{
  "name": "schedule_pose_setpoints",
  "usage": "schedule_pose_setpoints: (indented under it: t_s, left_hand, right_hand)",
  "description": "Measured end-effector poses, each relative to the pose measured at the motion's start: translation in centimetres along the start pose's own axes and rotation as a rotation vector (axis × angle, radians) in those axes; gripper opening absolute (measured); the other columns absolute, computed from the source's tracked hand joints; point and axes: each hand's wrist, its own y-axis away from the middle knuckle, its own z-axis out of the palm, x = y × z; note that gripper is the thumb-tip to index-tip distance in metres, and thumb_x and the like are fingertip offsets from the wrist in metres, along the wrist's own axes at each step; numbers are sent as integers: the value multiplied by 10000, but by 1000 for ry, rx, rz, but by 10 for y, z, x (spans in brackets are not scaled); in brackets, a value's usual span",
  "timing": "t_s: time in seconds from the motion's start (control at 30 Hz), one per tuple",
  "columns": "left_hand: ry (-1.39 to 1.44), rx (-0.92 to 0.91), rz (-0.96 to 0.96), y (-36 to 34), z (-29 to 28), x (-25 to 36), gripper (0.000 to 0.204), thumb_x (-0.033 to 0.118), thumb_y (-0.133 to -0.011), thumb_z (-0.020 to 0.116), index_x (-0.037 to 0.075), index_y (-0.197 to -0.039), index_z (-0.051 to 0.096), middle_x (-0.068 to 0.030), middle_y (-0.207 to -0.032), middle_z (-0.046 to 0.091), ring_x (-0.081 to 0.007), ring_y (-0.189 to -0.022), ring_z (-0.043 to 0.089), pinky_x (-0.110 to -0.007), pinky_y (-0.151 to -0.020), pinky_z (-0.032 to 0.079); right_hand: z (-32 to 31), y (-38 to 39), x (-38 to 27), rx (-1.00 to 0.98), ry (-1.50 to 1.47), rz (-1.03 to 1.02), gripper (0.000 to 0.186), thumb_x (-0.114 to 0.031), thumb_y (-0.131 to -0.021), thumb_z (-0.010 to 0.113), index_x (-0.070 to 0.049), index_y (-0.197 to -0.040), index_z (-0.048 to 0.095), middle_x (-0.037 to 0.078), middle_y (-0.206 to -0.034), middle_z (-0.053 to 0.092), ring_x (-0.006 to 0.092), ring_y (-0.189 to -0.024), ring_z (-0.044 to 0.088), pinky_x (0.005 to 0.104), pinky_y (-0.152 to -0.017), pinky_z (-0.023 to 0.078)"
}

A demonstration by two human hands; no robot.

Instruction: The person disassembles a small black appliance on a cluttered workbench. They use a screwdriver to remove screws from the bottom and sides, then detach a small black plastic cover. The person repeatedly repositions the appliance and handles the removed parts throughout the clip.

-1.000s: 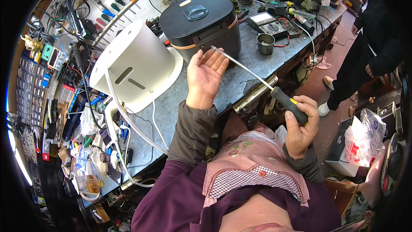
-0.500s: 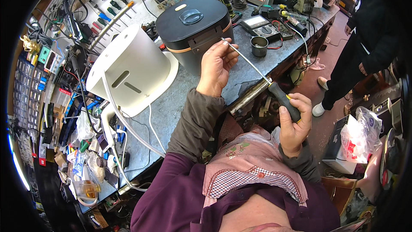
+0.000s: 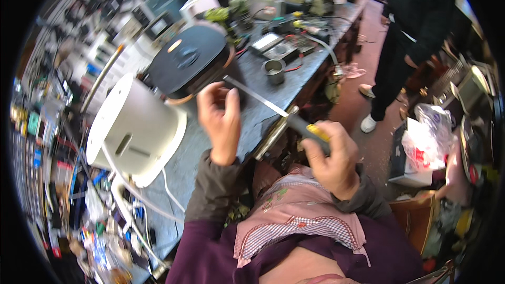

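Observation:
A long screwdriver (image 3: 256,96) with a dark grey and yellow handle is in my right hand (image 3: 336,160), whose fingers are wrapped round the handle. Its shaft slants up and left, and the tip is in front of a black lidded appliance (image 3: 185,63) with a copper-coloured band. Whether the tip touches the appliance I cannot tell. My left hand (image 3: 221,123) is just below the tip, off the shaft, with thumb and curled fingers apart and nothing visible between them. Left of it a white appliance housing (image 3: 134,131) with two slots lies tilted on the bench.
On the blue-grey workbench (image 3: 247,126), a small metal cup (image 3: 274,71) stands right of the black appliance, near a multimeter (image 3: 274,47). A white hose (image 3: 139,194) runs from the housing. Cluttered tools line the left. A person (image 3: 410,47) stands across the aisle at right.
My left hand has come off the screwdriver's tip and moved down and left, its fingers parting. My right hand still grips the handle. The whole view has shifted and blurred.

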Motion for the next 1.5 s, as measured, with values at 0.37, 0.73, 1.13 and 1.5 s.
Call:
schedule_pose_setpoints:
  t_s: [0.37,0.73,1.13,1.5]
  left_hand:
    - [-991,-159,459,-68,-21,-2,738,288,-847,891,111,-1532,679,-104,-1573,697,-324,-1509,601,-496,-1272,353]
    - [-946,-115,493,-73,-19,-8,689,247,-843,865,109,-1500,708,-103,-1546,717,-310,-1475,629,-468,-1252,361]
    - [-950,-103,501,-80,-15,-13,707,284,-814,884,137,-1485,714,-90,-1534,717,-305,-1453,635,-485,-1221,388]
    - [-956,-80,487,-78,-20,-15,711,301,-797,913,143,-1466,732,-79,-1528,724,-308,-1453,636,-476,-1230,368]
  right_hand:
    - [-5,-1,0,5,-50,32,456,-134,-971,890,-23,-1341,650,158,-1015,693,360,-802,698,446,-691,569]
    - [-9,-16,-8,-31,45,99,376,-207,-1048,823,16,-1299,652,177,-992,682,364,-803,715,444,-691,575]
    - [4,-24,3,-32,85,18,486,-137,-998,808,-11,-1435,637,214,-1155,732,380,-949,739,455,-829,602]
    - [-4,-32,6,-71,86,-256,471,24,-858,908,-39,-1264,680,177,-1186,626,292,-987,654,382,-831,559]
